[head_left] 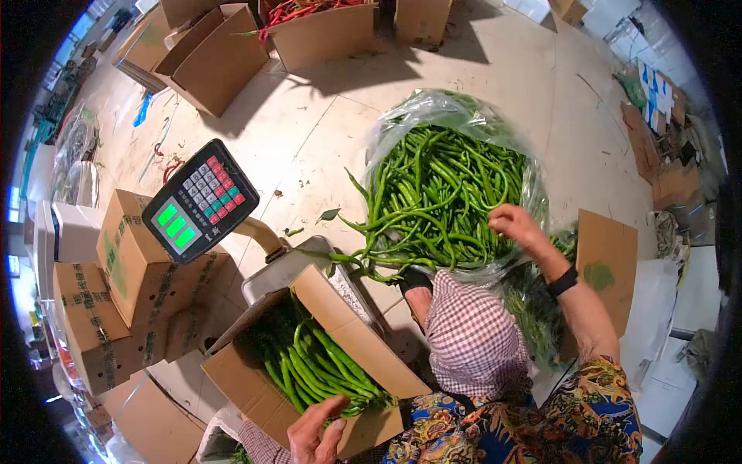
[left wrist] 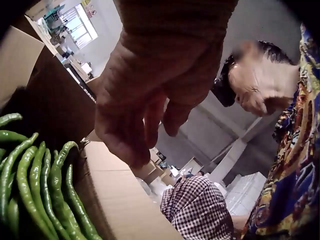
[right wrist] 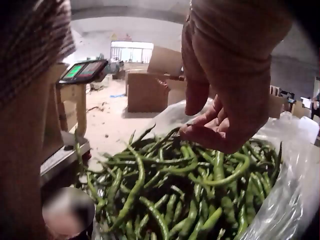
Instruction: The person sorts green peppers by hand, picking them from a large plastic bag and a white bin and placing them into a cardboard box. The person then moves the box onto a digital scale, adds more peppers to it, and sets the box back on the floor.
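My left hand [head_left: 313,435] is over the near edge of a cardboard box [head_left: 239,371], its fingers loosely bent with nothing held. Long green chili peppers [head_left: 309,367] lie roughly lined up inside that box. In the left wrist view my left hand [left wrist: 155,95] hangs beside the cardboard wall, peppers [left wrist: 40,185] to one side. My right hand [head_left: 516,226] is over a large heap of green chili peppers [head_left: 433,193] in a clear plastic bag [head_left: 537,182]. The right wrist view shows my right hand [right wrist: 225,110] with fingers loosely curled, fingertips close over the heap.
The pepper box sits on a scale platform [head_left: 282,267] with a lit display [head_left: 178,224]. Stacked cartons [head_left: 147,271] stand at left. Behind are boxes, one with red chilies [head_left: 309,9]. A checked cloth [head_left: 471,332] covers something between my arms. A cardboard flap [head_left: 607,263] stands at right.
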Demonstrator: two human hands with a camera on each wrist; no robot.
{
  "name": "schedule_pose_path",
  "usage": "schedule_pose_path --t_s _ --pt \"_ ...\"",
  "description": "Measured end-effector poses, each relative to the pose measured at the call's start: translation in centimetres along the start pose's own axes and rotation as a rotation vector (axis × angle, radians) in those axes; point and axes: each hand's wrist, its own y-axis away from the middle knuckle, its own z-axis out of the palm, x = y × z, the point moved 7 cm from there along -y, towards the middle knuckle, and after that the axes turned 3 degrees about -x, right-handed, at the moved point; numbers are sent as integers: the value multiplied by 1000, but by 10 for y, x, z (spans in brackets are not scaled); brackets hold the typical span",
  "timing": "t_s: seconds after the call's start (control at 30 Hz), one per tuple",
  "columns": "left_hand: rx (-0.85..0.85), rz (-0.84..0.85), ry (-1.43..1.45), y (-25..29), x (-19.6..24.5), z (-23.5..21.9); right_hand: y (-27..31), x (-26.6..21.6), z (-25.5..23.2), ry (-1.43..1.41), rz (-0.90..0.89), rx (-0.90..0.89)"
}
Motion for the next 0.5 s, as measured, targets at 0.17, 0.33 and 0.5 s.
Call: schedule_pose_path --t_s 0.17,0.33,0.5 --pt "17 -142 61 -3 14 14 -35 11 84 207 -78 -32" --pt "22 -178 69 -10 12 27 -49 10 136 555 -215 248" --pt "31 -196 140 -23 6 37 -47 1 151 532 -405 179"
